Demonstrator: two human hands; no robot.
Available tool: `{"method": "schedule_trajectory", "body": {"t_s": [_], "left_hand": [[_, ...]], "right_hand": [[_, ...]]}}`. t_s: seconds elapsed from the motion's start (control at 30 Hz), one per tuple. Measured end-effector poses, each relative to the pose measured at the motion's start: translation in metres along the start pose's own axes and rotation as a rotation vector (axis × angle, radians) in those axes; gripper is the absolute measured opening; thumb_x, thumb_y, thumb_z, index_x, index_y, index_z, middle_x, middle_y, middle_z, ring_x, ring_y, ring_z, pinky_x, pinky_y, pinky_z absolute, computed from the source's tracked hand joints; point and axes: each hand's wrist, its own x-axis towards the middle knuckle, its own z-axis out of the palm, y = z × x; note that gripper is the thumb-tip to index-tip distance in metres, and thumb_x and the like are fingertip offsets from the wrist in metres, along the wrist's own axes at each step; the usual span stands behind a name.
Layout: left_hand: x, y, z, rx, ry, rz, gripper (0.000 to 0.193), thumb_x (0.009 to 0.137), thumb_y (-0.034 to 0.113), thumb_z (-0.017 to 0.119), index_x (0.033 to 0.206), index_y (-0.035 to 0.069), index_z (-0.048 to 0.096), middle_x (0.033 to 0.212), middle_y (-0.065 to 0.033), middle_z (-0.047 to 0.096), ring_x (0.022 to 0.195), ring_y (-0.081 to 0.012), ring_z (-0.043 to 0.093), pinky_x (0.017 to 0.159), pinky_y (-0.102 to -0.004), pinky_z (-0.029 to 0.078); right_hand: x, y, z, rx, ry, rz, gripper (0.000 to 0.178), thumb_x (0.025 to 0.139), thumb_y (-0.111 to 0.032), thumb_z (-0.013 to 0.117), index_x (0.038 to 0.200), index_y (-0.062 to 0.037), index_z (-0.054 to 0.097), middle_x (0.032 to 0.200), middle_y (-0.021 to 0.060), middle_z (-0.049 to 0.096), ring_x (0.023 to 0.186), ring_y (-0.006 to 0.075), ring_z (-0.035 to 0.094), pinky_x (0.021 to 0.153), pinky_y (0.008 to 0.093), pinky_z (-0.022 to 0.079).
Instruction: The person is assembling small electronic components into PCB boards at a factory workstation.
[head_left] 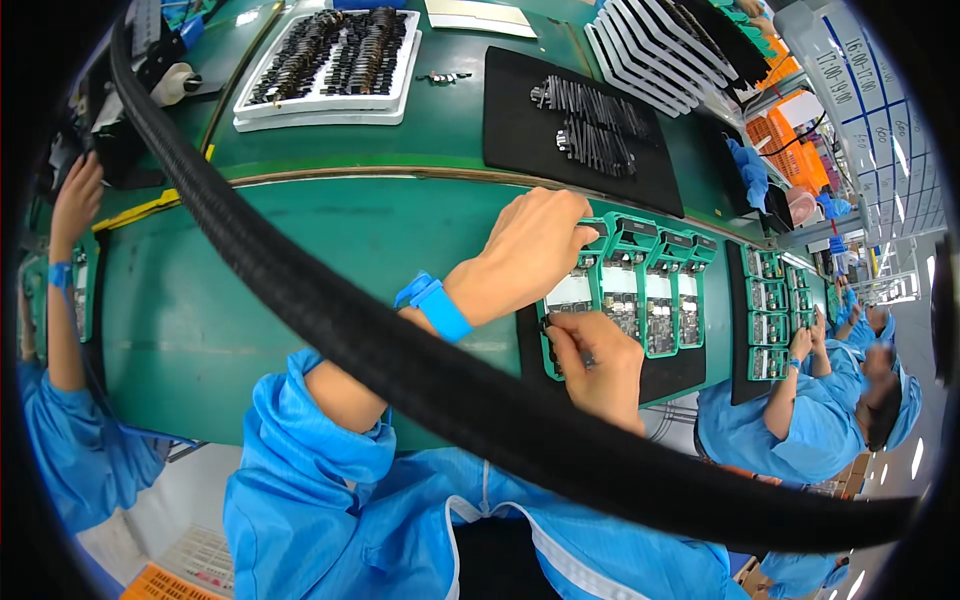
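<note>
Several circuit boards in green frames stand side by side on a black mat, each with a black part along its far end. My left hand, with a blue wristband, bends over the far end of the leftmost framed board. Its fingers are curled there, and what they hold is hidden. At the near left edge of the same board my right hand is closed in a pinch. Something small and dark shows at its fingertips, too small to name.
A black strap crosses the view. Beyond the bench divider lie a black mat with thin dark parts, a white tray of dark parts and stacked white trays. Co-workers sit on both sides; more framed boards lie right.
</note>
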Motion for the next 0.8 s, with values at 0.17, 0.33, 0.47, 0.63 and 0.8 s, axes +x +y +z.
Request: {"method": "schedule_trajectory", "body": {"t_s": [0.17,0.33,0.47,0.63,0.8], "left_hand": [[0.001,0.002,-0.003,0.023,-0.052,0.007,0.028,0.101,0.019,0.071,0.115,-0.004,0.076,0.102,-0.0257,0.076,0.105,-0.0465,0.069,0.095,-0.0536,0.053],[0.002,-0.003,-0.016,-0.027,-0.113,0.026,0.029,0.101,0.017,0.070,0.118,-0.006,0.076,0.106,-0.0270,0.076,0.101,-0.0478,0.070,0.089,-0.0530,0.054],[0.005,0.006,-0.025,-0.040,-0.159,0.032,0.029,0.102,0.017,0.071,0.119,-0.006,0.076,0.105,-0.0273,0.076,0.096,-0.0469,0.071,0.086,-0.0521,0.054],[0.008,0.012,-0.027,-0.055,-0.225,-0.055,0.031,0.102,0.020,0.073,0.124,-0.003,0.076,0.112,-0.0246,0.078,0.089,-0.0391,0.071,0.080,-0.0469,0.054],[0.010,0.019,-0.027,-0.071,-0.217,-0.035,0.031,0.102,0.018,0.074,0.125,-0.002,0.075,0.113,-0.0235,0.078,0.087,-0.0373,0.072,0.080,-0.0439,0.056]], "right_hand": [[0.017,0.000,-0.010,0.087,-0.180,0.164,0.011,0.092,0.003,0.078,0.100,0.0036,0.072,0.092,0.0202,0.074,0.074,0.0347,0.073,0.067,0.0407,0.056],[0.076,0.029,-0.051,0.130,-0.119,0.095,0.005,0.099,-0.003,0.074,0.100,0.0014,0.072,0.083,0.0064,0.073,0.074,0.0138,0.068,0.070,0.0299,0.054],[0.162,0.123,-0.079,-0.026,0.102,0.053,0.013,0.099,-0.011,0.073,0.096,0.0018,0.073,0.074,0.0040,0.070,0.067,0.0106,0.062,0.066,0.0305,0.051],[0.225,0.196,-0.061,0.130,-0.021,0.326,0.028,0.095,-0.025,0.080,0.095,0.0031,0.077,0.074,0.0108,0.072,0.068,0.0159,0.070,0.068,0.0342,0.055],[0.243,0.203,-0.052,-0.104,-0.077,0.263,0.039,0.084,-0.037,0.088,0.080,0.0010,0.080,0.074,0.0167,0.076,0.073,0.0280,0.076,0.073,0.0429,0.059]]}}
